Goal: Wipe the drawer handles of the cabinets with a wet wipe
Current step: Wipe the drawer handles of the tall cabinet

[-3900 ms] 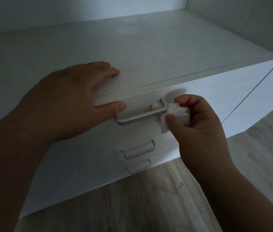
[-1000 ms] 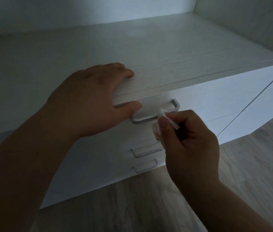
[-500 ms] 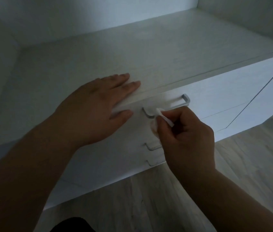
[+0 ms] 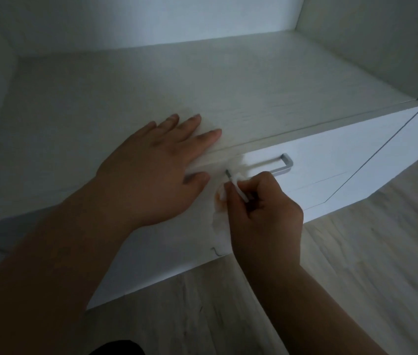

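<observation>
The left hand [image 4: 151,175] lies flat on the top surface [image 4: 228,85] of the cabinet [image 4: 167,257]. Its grip is spread, with the fingers straight toward 1 o'clock and the thumb hanging over the front edge. This probably steadies the person and holds the drawer shut against the rubbing.

At 4 o'clock from it, the right hand [image 4: 264,208] has its grip pinching a folded white wet wipe [image 4: 238,187] between thumb and curled fingers. The wipe is pressed onto the 9 o'clock end of the top drawer handle [image 4: 277,166], where the bar turns in to the drawer front [image 4: 331,160]. The tight fold likely helps it reach that corner. The rest of the bar runs bare toward 3 o'clock.

No brand, label or writing can be read anywhere in the dim light.
</observation>
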Action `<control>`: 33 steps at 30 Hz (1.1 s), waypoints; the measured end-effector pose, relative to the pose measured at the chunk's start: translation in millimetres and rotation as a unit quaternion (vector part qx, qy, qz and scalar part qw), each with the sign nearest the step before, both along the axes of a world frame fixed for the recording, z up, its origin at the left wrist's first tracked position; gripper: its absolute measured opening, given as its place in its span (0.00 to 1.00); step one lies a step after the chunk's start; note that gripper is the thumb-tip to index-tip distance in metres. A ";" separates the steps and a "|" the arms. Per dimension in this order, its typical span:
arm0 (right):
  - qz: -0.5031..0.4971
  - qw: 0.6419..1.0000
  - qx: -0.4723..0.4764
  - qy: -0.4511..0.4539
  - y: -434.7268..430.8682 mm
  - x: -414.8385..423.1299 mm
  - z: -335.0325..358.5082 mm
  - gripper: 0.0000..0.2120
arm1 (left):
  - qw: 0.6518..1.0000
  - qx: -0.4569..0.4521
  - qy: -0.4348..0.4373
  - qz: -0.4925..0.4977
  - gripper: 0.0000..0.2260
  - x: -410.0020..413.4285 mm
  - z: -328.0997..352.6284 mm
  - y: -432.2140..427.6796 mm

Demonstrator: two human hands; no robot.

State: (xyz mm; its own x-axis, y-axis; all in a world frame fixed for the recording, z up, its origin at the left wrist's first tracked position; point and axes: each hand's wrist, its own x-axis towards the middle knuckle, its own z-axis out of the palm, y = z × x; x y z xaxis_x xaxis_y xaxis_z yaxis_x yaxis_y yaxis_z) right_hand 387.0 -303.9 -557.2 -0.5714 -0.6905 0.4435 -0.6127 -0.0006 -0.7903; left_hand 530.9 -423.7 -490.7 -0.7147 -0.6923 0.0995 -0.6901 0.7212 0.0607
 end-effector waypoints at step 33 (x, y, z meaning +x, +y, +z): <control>0.023 0.954 0.295 0.046 -8.4 -5.8 63.8 0.12 | 0.998 -0.052 0.014 -0.031 0.34 0.7 -6.6 -6.4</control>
State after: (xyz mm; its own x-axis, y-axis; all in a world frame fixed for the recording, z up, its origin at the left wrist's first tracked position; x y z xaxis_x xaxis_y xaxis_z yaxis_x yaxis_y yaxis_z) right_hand 381.2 -312.3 -493.4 -0.5120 -0.8588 0.0174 -0.6899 0.3991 -0.6040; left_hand 531.6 -430.2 -497.2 -0.7519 -0.6315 0.1892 -0.6426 0.7662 0.0032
